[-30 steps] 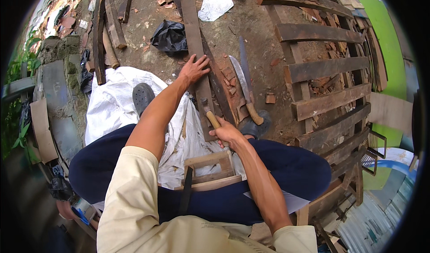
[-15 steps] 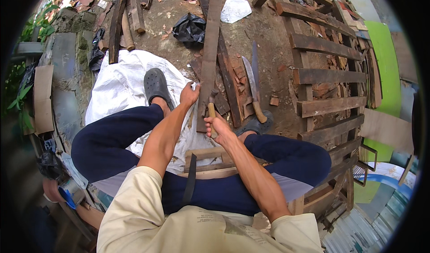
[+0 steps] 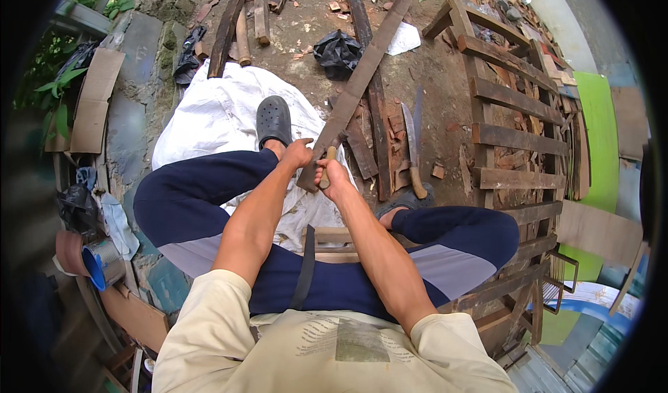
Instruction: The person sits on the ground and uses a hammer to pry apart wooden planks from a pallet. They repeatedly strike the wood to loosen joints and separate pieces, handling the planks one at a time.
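A long brown plank slants away from me, its near end between my legs over a white woven sack. My left hand is closed at the plank's left edge, near its lower end. Held in my right hand is a hammer with a pale wooden handle, just over the plank; its dark head is hard to make out against the wood. A large knife with a wooden handle lies right of the plank, beside another long blade.
A slatted wooden pallet stands along the right. Dark beams lie at the far left, another beneath the plank. A black plastic bag sits beyond. A blue-lined can is at left. Wood scraps litter the ground.
The plank's far end has swung right, so it now slants across the dark beam. Both hands stay near its lower end, the hammer still in the right one. The view has shifted.
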The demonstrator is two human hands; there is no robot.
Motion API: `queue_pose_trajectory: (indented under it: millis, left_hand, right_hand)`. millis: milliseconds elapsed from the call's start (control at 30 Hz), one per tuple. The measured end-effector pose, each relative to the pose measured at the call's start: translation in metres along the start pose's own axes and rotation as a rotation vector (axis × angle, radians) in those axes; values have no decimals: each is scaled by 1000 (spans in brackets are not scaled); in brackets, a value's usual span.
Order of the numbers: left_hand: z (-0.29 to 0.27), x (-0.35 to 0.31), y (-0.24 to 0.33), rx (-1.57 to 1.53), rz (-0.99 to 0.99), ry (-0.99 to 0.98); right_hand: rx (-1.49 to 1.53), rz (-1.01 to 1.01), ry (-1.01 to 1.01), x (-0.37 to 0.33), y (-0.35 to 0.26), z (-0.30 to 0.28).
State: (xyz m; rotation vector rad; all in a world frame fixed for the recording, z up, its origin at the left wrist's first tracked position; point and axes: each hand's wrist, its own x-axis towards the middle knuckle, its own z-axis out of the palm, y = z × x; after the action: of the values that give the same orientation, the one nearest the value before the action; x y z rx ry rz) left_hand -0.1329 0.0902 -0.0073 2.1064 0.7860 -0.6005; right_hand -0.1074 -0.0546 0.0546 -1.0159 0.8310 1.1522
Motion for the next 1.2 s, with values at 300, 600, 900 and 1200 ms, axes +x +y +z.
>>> queue_pose_trajectory:
  millis: [300,600,900,1200]
  left_hand:
    - [44,-4,-48,-71,-49,-60]
    - [11,5,-23,-304,-132,-10]
    - [6,-23,-12,-300,-236,39]
    - [51,-16,-39,-204,-346,27]
  right_hand:
    - [-639,-99,43,-47,-19,5]
    - [-571,-90,19,-33,-34,8]
    - [-403,-103,18,-32,-58,5]
    - [-896,-671,159,-22,15,7]
